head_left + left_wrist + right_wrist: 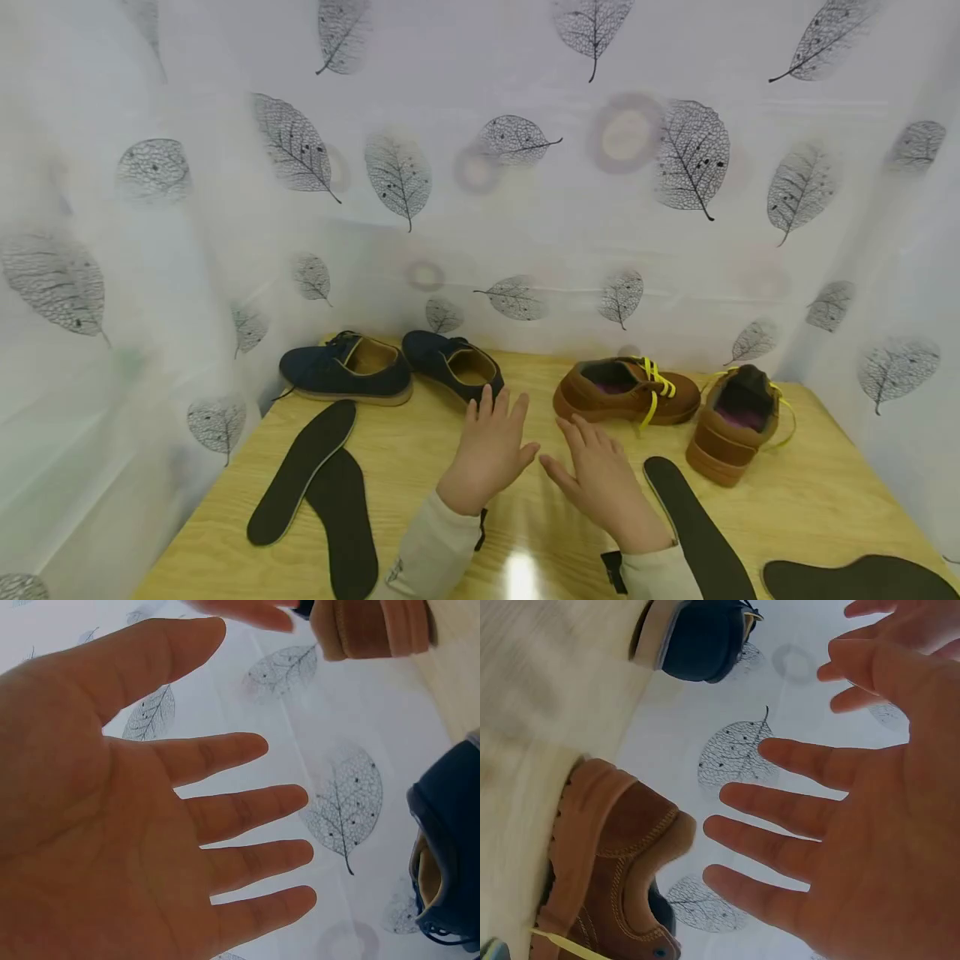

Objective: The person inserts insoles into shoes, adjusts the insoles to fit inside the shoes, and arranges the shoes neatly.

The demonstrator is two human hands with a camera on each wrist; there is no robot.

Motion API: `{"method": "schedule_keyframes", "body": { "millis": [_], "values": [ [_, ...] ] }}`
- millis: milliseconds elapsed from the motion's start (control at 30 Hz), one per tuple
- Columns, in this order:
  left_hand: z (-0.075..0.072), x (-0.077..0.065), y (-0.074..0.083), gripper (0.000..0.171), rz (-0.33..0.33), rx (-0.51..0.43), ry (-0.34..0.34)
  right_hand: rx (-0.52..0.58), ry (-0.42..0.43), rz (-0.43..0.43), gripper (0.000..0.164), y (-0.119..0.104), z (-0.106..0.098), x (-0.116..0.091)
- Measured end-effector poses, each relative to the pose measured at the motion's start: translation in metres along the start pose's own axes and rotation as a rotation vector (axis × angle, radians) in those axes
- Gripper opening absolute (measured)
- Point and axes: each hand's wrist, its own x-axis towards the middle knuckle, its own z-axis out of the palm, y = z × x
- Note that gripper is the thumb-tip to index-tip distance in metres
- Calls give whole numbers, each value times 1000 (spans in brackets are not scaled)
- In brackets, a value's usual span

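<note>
Both hands hover over the middle of the table with fingers straight and spread, holding nothing. My left hand (487,454) is nearest a navy shoe (457,367), its fingertips overlapping the shoe's heel in the head view. My right hand (600,479) stands just in front of a brown shoe (626,392) with yellow laces. In the left wrist view the bare palm (97,817) shows with all fingers apart. The right wrist view shows the other palm (877,825) likewise, with the brown shoe (630,862) beside the fingertips.
A second navy shoe (348,371) stands at the back left, a second brown shoe (735,425) at the right. Two dark insoles (303,475) overlap on the left; another insole (701,529) and a further insole (862,577) lie front right. A leaf-patterned curtain (480,225) encloses the table (420,450).
</note>
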Motion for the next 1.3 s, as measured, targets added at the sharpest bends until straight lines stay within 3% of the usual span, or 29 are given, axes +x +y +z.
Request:
{"method": "schedule_keyframes", "body": {
  "millis": [300, 500, 633, 767, 967, 1100, 1300],
  "values": [
    [-4, 1, -5, 66, -9, -17, -5, 129, -86, -29, 58, 4, 11, 26],
    [-6, -1, -11, 65, -3, -33, 8, 248, -165, -56, 54, 9, 26, 57],
    [-8, -2, -13, 64, -3, -59, 9, 309, -189, -27, 58, 9, 40, 81],
    [-9, -3, -15, 63, -15, -82, 4, 346, -179, 6, 58, 2, 52, 104],
    [-9, -2, -20, 64, -31, -80, -5, 273, -118, -80, 52, -12, 65, 130],
    [-9, -1, -22, 63, -43, -77, -21, 350, -97, -66, 69, -17, 71, 137],
    [-12, -2, -25, 64, -63, -94, -32, 431, -92, -31, 74, -17, 82, 145]
  ]
}}
